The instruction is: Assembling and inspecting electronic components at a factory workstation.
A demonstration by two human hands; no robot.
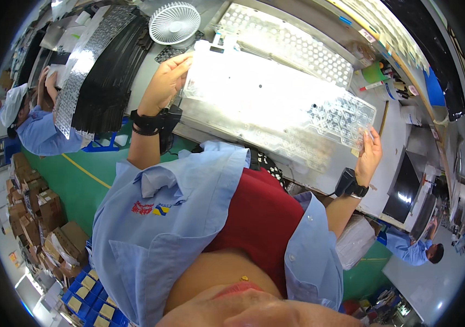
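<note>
A long, glossy clear plastic sheet point(336, 114) with a moulded pattern stretches between my two hands, its middle washed out by glare. My left hand point(166, 82) pinches its left end between thumb and fingers. At the opposite end, my right hand point(370, 150) grips the right edge. Underneath lies a similar patterned translucent panel point(292, 152) near the bench's front edge; whether the two touch I cannot tell. Behind them sits a panel with rows of round dots point(298, 52). Dark bands with small boxes circle both my wrists.
A white fan point(174, 23) stands at the back left, beside a tall stack of dark sheets point(107, 71). Pens and tape point(373, 73) sit at the right. A black panel point(404, 185) lies farther right. Co-workers point(47, 128) are at left and right; cardboard boxes point(47, 210) fill the left floor.
</note>
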